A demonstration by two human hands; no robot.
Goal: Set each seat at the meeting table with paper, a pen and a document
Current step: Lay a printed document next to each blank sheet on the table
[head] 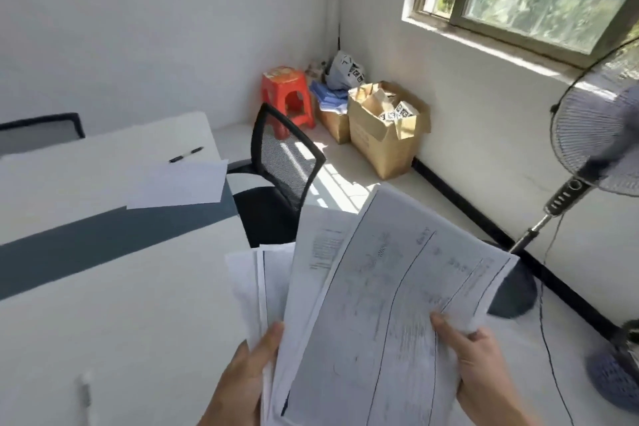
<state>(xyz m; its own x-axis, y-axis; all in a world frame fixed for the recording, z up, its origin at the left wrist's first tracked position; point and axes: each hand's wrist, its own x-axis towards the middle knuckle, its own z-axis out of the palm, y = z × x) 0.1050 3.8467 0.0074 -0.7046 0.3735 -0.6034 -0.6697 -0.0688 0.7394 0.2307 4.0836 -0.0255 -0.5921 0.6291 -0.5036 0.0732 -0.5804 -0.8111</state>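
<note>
My left hand (242, 380) grips a fanned stack of printed documents (276, 287) from below, thumb on top. My right hand (477, 367) pinches the right edge of the top document (390, 304), a printed form lifted off the stack. Both are held above the near right corner of the white meeting table (103, 287). At the far seat a blank sheet of paper (176, 185) lies at the table's edge, with a black pen (185, 154) just beyond it. A blurred pen-like object (85, 391) lies on the table near me.
A black mesh office chair (276, 180) stands at the table's far right side, another chair back (41, 130) at the far left. A red stool (288, 97) and cardboard boxes (383, 135) sit in the corner. A standing fan (594, 149) is at the right under the window.
</note>
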